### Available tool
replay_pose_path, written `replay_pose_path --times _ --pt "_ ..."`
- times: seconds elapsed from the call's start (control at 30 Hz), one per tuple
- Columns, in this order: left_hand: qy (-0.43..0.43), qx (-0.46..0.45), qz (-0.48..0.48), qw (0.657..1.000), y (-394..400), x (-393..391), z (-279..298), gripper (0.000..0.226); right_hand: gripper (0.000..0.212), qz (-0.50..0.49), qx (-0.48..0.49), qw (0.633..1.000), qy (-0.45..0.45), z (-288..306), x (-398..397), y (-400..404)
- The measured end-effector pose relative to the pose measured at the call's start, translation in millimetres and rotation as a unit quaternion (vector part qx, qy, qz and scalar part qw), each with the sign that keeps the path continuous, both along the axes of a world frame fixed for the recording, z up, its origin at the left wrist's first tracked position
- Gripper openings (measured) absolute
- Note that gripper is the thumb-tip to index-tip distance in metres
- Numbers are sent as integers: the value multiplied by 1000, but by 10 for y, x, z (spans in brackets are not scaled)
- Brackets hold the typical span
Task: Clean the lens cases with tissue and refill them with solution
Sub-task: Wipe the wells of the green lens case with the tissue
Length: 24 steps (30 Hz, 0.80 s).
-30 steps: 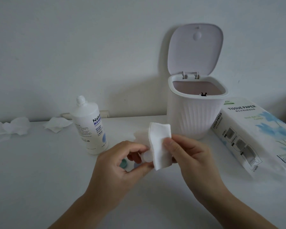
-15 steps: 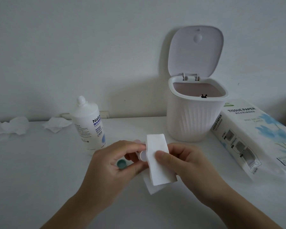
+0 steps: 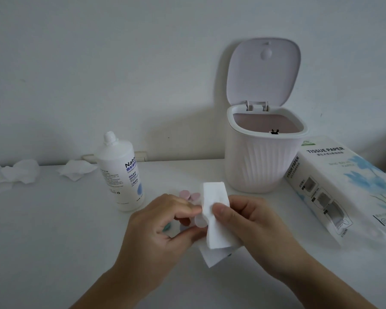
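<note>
Your left hand point(image 3: 163, 228) has its fingers point(image 3: 187, 211) curled round a small pale lens case point(image 3: 200, 220), pinching it between thumb and fingertips just above the bench point(image 3: 54, 230); your right hand point(image 3: 254, 228) grips a folded white tissue point(image 3: 214, 210), the thumb point(image 3: 223, 214) pressing it against the case, so tissue and case touch between your two hands; the tissue's upper end stands up above your fingers and its lower end hangs down toward the bench, where a second white layer point(image 3: 212, 255) shows beneath it; behind your left fingers lie two pink round pieces point(image 3: 188, 195) on the bench, side by side, and under that hand a teal piece point(image 3: 167, 227) peeps out, partly hidden, so you cannot tell its full shape; the white solution bottle point(image 3: 120, 172) stands upright to the left of your hands, near them, its cap on and its label turned to the right; the white ribbed bin point(image 3: 261, 166) stands behind your right hand against the wall, its lid point(image 3: 263, 72) raised upright on the rear hinge; the pack of tissue paper point(image 3: 343, 192) lies flat at the right, just beside the bin; two crumpled tissues rest far left along the wall, one point(image 3: 11, 177) at the edge of view and another point(image 3: 76, 169) nearer the bottle; a wall socket point(image 3: 140, 156) shows behind the bottle
</note>
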State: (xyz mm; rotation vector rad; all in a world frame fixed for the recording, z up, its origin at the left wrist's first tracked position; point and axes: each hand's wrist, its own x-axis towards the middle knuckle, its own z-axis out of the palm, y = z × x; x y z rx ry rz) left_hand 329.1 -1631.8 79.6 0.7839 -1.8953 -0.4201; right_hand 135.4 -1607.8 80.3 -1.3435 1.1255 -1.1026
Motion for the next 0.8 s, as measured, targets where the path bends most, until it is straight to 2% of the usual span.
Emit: replay_pose_path --times 0.1,0.17,0.3,0.37,0.43,0.57,0.73,0.8 --pt "0 -4 -2 1000 -1 -12 -10 29 37 -12 7 999 -32 -26 56 7" --pt "-15 37 -22 999 -42 59 34 29 37 18 27 999 7 8 4 -6" --pt "-65 120 -77 988 -105 169 61 10 44 93 60 987 120 70 -102 -30" --pt "-71 146 -81 984 -104 171 54 13 47 95 62 984 139 93 -148 -51" --pt "-55 183 -82 978 -100 168 60 23 47 97 63 985 128 121 -203 -67" --pt "44 287 -98 952 -119 201 104 33 44 59 15 996 65 151 -287 -83" --pt "122 402 -173 891 -120 211 104 37 17 -39 -47 998 -23 155 -327 -106" --pt "107 413 -181 886 -89 181 115 42 6 -51 -57 997 -30 124 -277 -100"
